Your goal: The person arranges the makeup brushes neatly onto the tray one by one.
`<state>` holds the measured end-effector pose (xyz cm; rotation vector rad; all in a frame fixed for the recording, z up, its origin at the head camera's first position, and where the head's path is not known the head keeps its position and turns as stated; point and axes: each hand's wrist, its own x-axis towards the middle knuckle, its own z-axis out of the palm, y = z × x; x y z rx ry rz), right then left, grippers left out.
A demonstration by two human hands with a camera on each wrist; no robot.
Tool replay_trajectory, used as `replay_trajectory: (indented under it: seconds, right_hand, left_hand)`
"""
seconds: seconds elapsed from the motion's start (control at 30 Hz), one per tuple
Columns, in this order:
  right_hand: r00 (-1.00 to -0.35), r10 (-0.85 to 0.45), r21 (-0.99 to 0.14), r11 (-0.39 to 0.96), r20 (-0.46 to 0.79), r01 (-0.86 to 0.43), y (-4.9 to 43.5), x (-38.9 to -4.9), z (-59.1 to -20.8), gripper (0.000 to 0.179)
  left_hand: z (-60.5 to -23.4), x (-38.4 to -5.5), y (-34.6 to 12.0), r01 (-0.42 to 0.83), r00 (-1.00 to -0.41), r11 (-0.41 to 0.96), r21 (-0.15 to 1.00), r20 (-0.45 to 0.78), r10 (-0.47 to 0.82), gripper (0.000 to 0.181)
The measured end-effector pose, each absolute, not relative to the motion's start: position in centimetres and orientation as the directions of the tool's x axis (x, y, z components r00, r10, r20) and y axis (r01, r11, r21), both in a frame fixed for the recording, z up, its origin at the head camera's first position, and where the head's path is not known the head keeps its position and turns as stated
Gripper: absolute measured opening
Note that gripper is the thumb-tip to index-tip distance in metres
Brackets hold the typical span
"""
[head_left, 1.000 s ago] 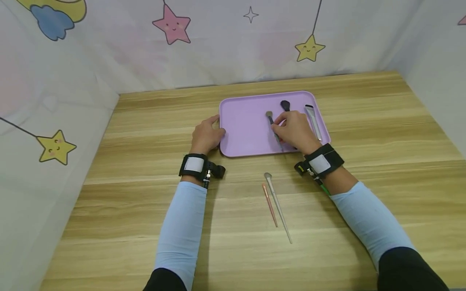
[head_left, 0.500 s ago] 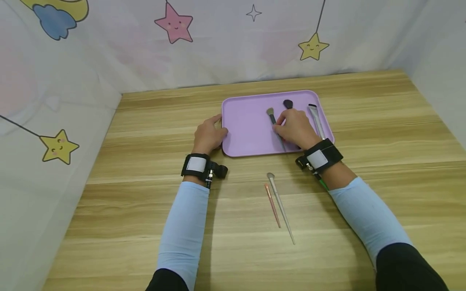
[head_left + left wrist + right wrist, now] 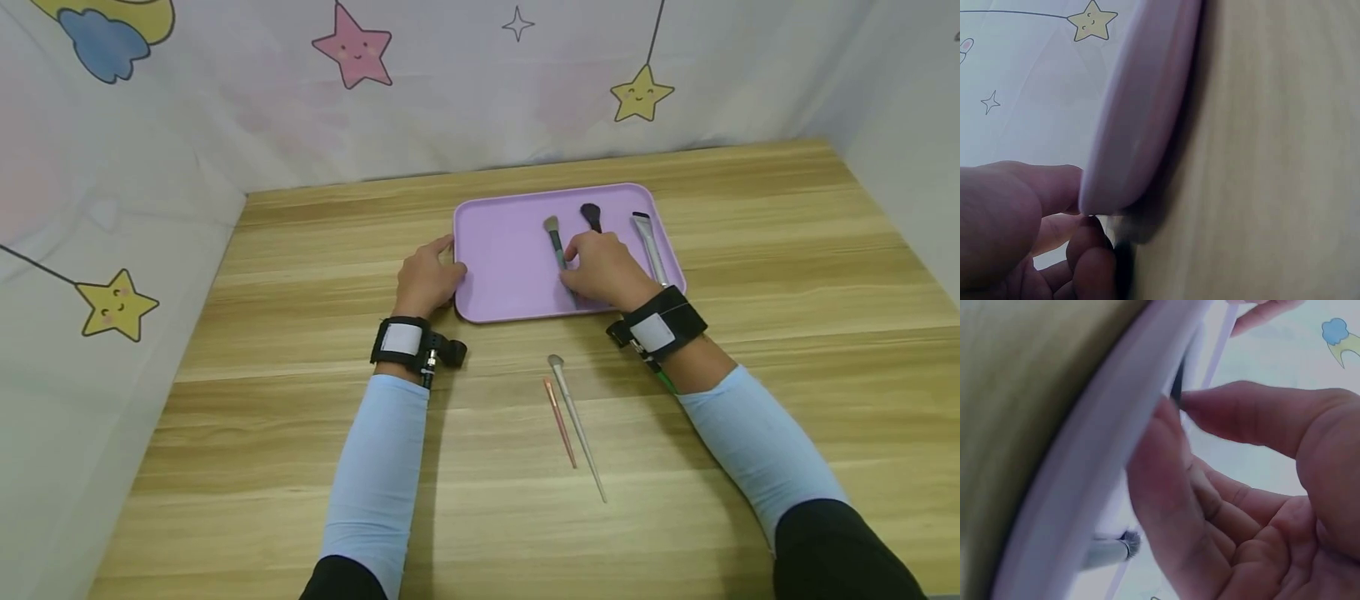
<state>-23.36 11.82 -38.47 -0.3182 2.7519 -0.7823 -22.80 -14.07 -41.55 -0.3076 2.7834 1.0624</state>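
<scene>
My left hand (image 3: 426, 283) grips the left end of a lilac tray (image 3: 495, 267), thumb on the rim; in the left wrist view its fingers curl under the tray's edge. Over the tray, my right hand (image 3: 609, 271) pinches a dark green-handled makeup brush (image 3: 553, 237) between thumb and index finger. That brush lies tilted, its tan bristles toward the far side. Beyond the right hand shows the black head of another makeup brush (image 3: 591, 217), its handle hidden beneath the hand. A silver makeup brush (image 3: 651, 250) with a thin dark tip lies along the tray's right side.
In front of the tray, a long pale makeup brush (image 3: 577, 429) and a shorter pink one (image 3: 559, 423) lie side by side on the wooden table (image 3: 300, 400). White curtains (image 3: 450, 108) printed with stars stand behind and at the sides.
The green-handled brush has shifted slightly toward the far left under the right hand's fingers. The left hand stays on the tray. The whole view sways a little.
</scene>
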Motion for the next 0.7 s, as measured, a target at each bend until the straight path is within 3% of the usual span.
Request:
replay_trajectory:
  seconds: [0.7]
  right_hand:
    - [-0.934, -0.284, -0.564, 0.818, -0.217, -0.118, 12.0, -23.05, -38.68, 0.042]
  left_hand:
    - [-41.48, -22.78, -14.05, -0.252, -0.965, 0.718, 0.648, -0.223, -0.137, 0.062]
